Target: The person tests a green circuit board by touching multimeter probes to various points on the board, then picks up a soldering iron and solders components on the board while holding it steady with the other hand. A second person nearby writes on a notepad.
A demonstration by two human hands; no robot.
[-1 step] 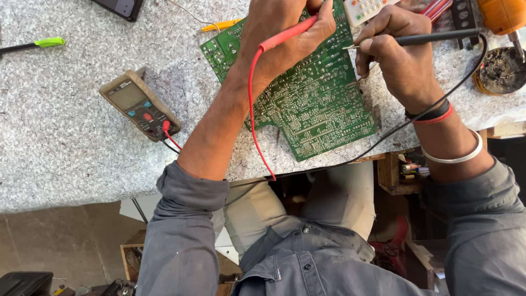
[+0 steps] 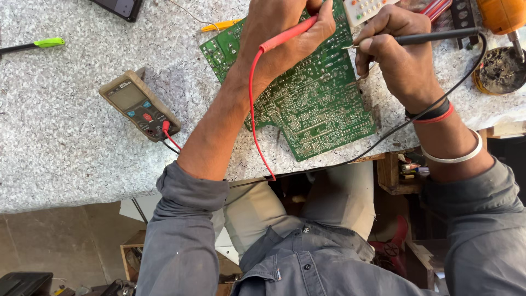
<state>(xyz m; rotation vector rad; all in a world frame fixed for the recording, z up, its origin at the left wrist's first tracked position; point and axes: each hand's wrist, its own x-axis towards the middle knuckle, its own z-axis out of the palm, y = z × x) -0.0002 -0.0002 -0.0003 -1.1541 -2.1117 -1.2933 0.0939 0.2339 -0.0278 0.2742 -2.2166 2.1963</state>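
A green circuit board [image 2: 312,104] lies solder side up on the speckled grey bench [image 2: 66,153]. My left hand [image 2: 285,33] rests on the board's upper part, closed around a red test probe [image 2: 287,37]; the probe's red lead [image 2: 253,109] loops down over my forearm. My right hand [image 2: 400,60] grips a black test probe [image 2: 433,37] like a pen, with its metal tip at the board's upper right edge. A brown multimeter [image 2: 139,104] sits to the left of the board with the red and black leads plugged in.
A green-handled screwdriver [image 2: 46,43] lies at far left and a yellow tool [image 2: 219,24] above the board. A dark device [image 2: 118,6] sits at the top edge. At right are a round tin of dark residue [image 2: 498,71] and an orange object [image 2: 501,13]. The bench edge runs below the board.
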